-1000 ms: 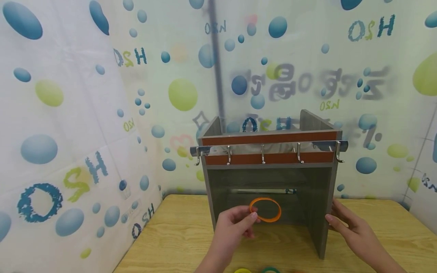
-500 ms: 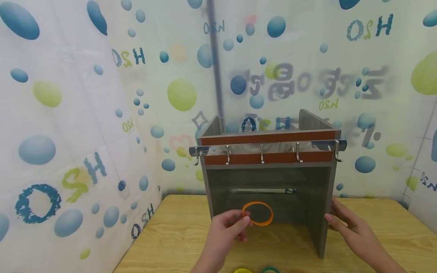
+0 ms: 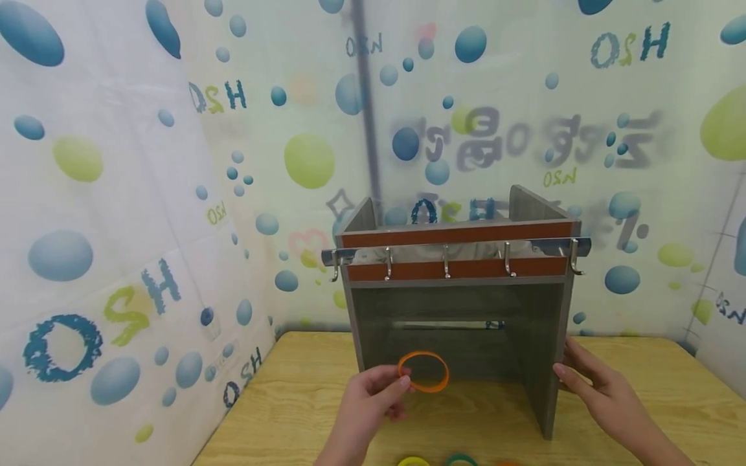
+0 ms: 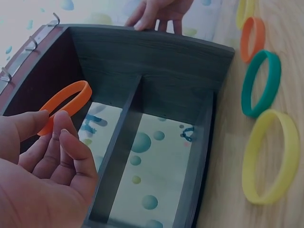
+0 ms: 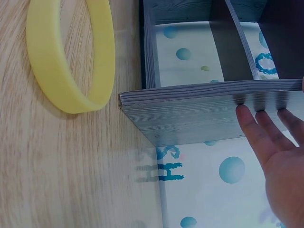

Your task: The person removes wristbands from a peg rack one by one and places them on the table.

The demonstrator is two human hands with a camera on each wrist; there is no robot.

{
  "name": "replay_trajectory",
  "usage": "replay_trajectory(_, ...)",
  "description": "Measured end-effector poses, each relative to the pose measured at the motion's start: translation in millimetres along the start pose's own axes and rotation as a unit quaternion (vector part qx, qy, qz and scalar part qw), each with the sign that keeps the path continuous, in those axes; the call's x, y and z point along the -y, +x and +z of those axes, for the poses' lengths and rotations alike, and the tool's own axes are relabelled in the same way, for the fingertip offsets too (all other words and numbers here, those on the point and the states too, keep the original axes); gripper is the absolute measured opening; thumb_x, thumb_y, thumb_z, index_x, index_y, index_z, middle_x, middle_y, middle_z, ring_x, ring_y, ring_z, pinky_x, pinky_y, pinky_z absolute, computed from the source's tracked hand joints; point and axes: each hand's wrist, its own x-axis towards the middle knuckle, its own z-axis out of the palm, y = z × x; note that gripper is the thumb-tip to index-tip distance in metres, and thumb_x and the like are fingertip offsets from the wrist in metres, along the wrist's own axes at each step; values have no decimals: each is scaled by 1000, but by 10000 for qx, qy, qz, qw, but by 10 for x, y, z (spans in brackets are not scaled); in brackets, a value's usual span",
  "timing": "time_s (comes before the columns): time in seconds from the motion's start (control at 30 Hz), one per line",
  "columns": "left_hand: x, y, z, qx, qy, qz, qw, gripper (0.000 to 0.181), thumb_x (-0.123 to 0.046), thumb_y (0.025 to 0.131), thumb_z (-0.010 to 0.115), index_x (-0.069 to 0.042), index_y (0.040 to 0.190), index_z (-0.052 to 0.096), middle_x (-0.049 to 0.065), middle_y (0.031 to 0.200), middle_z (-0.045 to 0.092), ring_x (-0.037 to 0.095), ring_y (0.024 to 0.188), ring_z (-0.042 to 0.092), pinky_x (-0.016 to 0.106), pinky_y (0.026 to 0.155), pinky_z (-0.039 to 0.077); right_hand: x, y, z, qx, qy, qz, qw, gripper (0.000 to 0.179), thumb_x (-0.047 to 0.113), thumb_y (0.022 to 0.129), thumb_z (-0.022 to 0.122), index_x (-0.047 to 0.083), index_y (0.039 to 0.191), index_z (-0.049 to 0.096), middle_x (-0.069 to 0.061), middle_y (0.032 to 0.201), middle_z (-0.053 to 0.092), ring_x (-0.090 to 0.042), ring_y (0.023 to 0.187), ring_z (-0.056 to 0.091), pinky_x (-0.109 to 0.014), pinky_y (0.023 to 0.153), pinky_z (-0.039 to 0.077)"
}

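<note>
An orange wristband [image 3: 423, 372] is pinched between the thumb and fingers of my left hand [image 3: 367, 404], in front of the lower opening of a grey wooden rack [image 3: 454, 234]. My right hand [image 3: 600, 388] holds the rack's right side panel [image 5: 199, 116], its fingertips against the outer face and its thumb at the front edge. A metal rail [image 3: 478, 252] with several hooks [image 3: 447, 262] runs across the rack's front; no band hangs on them. The left wrist view shows the orange band held up beside the rack, apart from the hooks.
On the wooden table [image 3: 291, 401] in front of the rack lie a yellow wristband [image 4: 270, 197], a green wristband [image 4: 274, 83] and another orange wristband [image 4: 251, 40]. A further yellow band [image 4: 243, 14] is partly seen. A patterned curtain [image 3: 262, 162] stands behind.
My left hand has moved left and slightly down with the orange wristband, away from the rack's middle. My right hand stays on the side panel.
</note>
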Motion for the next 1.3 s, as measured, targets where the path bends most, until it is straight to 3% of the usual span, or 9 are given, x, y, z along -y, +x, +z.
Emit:
replay_trajectory(0.23,30,-49,-173,50,122,-274,9995,31,-24,102,74,-1,122,74,-1,98,79,11,71,67,27,71,59,-1,4,10,-50,36,-78,10000,64,10,109,60,-5,164,30,46,134,46,26,115,53,-21,76,63)
replay_trajectory(0.67,128,-132,-487,122,792,-124,9967,36,-20,104,70,9,124,70,-4,91,77,9,63,64,22,62,54,-6,6,0,-104,10,-255,9996,63,8,108,60,-5,163,32,46,136,44,26,116,53,-20,76,63)
replay_trajectory(0.87,209,-189,-666,324,1077,-454,9926,36,-26,106,67,6,122,71,0,93,78,10,63,63,23,60,54,-5,2,2,-79,8,-182,9998,63,10,109,60,-4,163,31,47,135,44,26,115,53,-21,76,63)
replay_trajectory(1.13,280,-244,-805,520,1210,-784,9882,37,-26,107,65,7,122,71,-1,90,78,9,62,64,23,60,53,4,-8,-5,-10,-132,-99,9999,63,14,110,59,-2,165,30,48,135,41,28,115,51,-21,77,63)
replay_trajectory(1.3,327,-276,-885,690,1320,-847,9852,38,-24,107,64,10,121,70,0,89,78,9,61,63,22,59,53,12,0,-2,-8,-92,-88,9999,64,14,110,59,-1,165,30,48,135,41,27,115,52,-21,77,63)
